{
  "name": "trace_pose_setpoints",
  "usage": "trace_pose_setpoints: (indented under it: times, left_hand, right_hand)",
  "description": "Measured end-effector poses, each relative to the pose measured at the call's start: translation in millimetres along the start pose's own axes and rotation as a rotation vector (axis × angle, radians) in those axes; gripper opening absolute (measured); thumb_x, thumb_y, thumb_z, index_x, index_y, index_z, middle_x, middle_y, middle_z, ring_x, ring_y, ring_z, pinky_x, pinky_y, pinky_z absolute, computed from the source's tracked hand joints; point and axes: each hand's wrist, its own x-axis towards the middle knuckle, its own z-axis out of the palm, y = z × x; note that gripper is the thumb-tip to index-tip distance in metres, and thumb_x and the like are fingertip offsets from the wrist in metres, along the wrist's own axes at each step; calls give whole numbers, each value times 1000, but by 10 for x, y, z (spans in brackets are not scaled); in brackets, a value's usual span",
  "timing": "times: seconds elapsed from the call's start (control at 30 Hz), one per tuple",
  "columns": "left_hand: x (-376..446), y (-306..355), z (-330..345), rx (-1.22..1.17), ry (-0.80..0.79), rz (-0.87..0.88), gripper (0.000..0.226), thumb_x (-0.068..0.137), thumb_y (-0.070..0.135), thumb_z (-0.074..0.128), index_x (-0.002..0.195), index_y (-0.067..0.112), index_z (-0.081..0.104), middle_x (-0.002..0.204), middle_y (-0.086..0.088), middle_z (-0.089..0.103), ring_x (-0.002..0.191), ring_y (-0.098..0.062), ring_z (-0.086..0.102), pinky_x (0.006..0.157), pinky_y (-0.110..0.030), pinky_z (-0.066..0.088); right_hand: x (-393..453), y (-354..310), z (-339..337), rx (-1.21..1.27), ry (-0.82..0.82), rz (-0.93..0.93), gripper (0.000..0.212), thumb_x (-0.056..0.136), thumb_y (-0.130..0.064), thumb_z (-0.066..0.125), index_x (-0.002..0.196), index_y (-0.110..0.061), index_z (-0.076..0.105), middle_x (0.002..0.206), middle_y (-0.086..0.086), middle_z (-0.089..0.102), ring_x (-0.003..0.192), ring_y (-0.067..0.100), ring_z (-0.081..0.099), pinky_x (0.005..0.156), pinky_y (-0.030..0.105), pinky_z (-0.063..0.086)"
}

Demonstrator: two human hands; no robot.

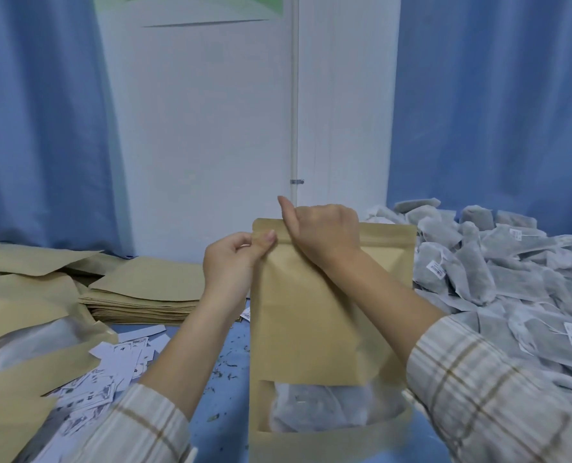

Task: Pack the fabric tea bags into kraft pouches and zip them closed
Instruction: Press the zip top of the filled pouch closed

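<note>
Zipping a filled pouch [314, 315] held upright over the table [234, 369].

Left hand [231, 262] pinches the top corner; right hand [324, 235] grips the zip strip, seemingly mid-seal. Uneven pressure could leave gaps, loosing the tea bags [324, 409].

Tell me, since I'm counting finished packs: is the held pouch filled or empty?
Filled, at least partly: fabric tea bags show through the clear window of the upright kraft pouch. Both hands, left hand and right hand, pinch its top strip.
</note>
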Motion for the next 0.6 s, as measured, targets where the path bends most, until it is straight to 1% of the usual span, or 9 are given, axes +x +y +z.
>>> trace_pose_setpoints:
  times: [0.07,0.17,0.2,0.27,0.33,0.4,0.47,0.53,0.6]
  left_hand:
    - [5,-38,48,35,103,44,22,76,25,76,60,14,67,60,-3,61,61,-18,52,64,-31,41]
    - [-29,-68,133,12,158,92,23,77,19,74,60,9,62,62,-8,54,64,-18,45,66,-32,35]
    - [-41,-73,145,-13,168,91,25,76,17,74,59,6,60,63,-10,52,64,-18,43,66,-33,33]
    - [-44,-67,126,-75,176,81,26,75,13,75,56,3,60,64,-10,50,65,-19,41,66,-33,32]
    - [-18,-60,72,-110,187,83,22,73,13,77,53,11,67,59,-4,55,62,-16,46,63,-29,38]
    - [5,-51,31,-107,194,104,24,71,15,79,50,20,69,55,2,58,58,-12,49,59,-23,42]
    - [20,-39,35,-77,192,122,25,71,16,80,49,20,68,58,-2,56,58,-12,48,59,-23,42]
    - [48,-47,24,-79,235,119,26,71,16,80,49,22,69,58,-2,57,59,-12,49,61,-24,43]
    - [106,-38,-9,-82,248,118,25,70,16,81,49,27,70,55,8,62,59,-8,54,64,-20,46]
  right_hand:
    - [0,-85,11,-19,-34,-8,54,75,-44,60,30,-16,49,26,-2,36,25,20,36,36,14,19]
    - [-49,-217,32,-97,-130,11,57,88,-42,33,41,-24,60,29,-4,35,28,18,35,39,18,15]
    - [-52,-242,34,-67,-142,33,57,87,-40,33,39,-21,58,28,-3,37,27,19,37,40,18,15]
    - [-23,-236,55,73,-102,41,57,86,-38,46,34,-15,46,28,3,40,26,22,40,39,17,20]
    - [-1,-129,74,196,-196,17,55,86,-40,54,38,-14,46,34,8,47,34,25,46,40,21,30]
    - [4,-20,55,107,-300,-2,55,89,-43,51,43,-13,51,39,8,50,40,25,50,44,22,29]
    - [5,78,83,40,-288,0,54,90,-40,50,43,-13,49,37,5,46,39,25,45,45,21,25]
    - [4,168,137,131,-387,-30,59,97,-46,38,48,-14,44,43,4,43,50,25,43,52,27,25]
    - [-2,269,187,178,-388,1,61,98,-48,31,50,-13,45,47,3,40,57,27,46,55,29,24]
